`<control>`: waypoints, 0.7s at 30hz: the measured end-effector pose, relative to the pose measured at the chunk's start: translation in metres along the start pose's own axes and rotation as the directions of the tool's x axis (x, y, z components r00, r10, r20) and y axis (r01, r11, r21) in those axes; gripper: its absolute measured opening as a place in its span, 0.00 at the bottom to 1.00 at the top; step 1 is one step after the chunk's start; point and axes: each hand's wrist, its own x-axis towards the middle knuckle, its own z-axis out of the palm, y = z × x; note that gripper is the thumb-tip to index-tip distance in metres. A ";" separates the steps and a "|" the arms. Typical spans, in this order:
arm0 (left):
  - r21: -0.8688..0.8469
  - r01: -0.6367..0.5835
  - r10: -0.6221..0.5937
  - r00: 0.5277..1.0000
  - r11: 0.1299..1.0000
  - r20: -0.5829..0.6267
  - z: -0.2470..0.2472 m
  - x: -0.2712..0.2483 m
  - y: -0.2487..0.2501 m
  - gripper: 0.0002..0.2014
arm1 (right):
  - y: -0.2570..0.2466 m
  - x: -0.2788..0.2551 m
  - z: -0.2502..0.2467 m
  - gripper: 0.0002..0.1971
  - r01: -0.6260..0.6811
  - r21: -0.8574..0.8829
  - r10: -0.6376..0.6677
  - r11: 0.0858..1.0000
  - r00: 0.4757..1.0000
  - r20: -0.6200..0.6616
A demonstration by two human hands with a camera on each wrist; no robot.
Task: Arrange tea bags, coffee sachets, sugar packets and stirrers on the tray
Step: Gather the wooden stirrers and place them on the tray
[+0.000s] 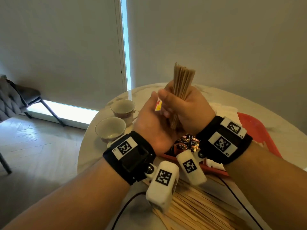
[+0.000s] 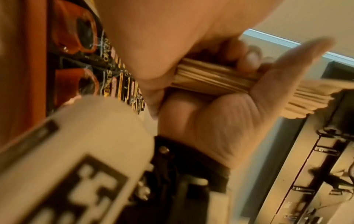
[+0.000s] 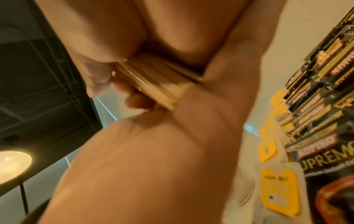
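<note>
A thick bundle of wooden stirrers (image 1: 182,80) stands upright in the air above the table, held by both hands. My right hand (image 1: 176,100) grips its middle, thumb across the front. My left hand (image 1: 159,112) curls its fingers round the lower part, thumb straight up. The bundle (image 2: 210,78) lies across the left palm in the left wrist view. Below the hands is the red tray (image 1: 259,130) with black coffee sachets (image 1: 187,143) in a row (image 3: 325,106) and tea bags with yellow tags (image 3: 277,191) beside them.
Many loose stirrers (image 1: 199,211) lie on the round marble table near its front edge. Two empty teacups (image 1: 123,108) (image 1: 110,128) stand left of the tray. White packets (image 1: 222,107) lie behind the right hand. Black cables (image 1: 240,201) cross the table. A chair (image 1: 18,97) stands far left.
</note>
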 end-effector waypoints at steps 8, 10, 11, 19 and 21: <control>0.613 -0.367 0.280 0.930 0.700 0.238 0.013 -0.007 0.024 0.38 | 0.004 -0.003 -0.020 0.04 -0.315 -0.144 0.347 0.938 0.854 0.387; 0.726 -0.387 0.263 0.922 0.568 0.285 0.016 -0.008 0.026 0.15 | 0.003 -0.007 -0.018 0.04 -0.380 -0.148 0.404 0.913 0.791 0.459; 0.744 -0.393 0.264 0.919 0.541 0.293 0.017 -0.008 0.026 0.10 | 0.002 -0.009 -0.017 0.03 -0.416 -0.115 0.418 0.902 0.777 0.470; 0.351 -0.536 0.521 0.841 0.768 0.144 0.034 -0.008 0.037 0.22 | 0.003 -0.028 -0.039 0.25 -0.629 0.294 0.596 0.720 0.777 0.203; 0.339 -0.606 0.600 0.788 0.720 0.135 0.040 -0.006 0.038 0.22 | 0.001 -0.028 -0.042 0.30 -0.537 0.536 0.613 0.652 0.789 0.045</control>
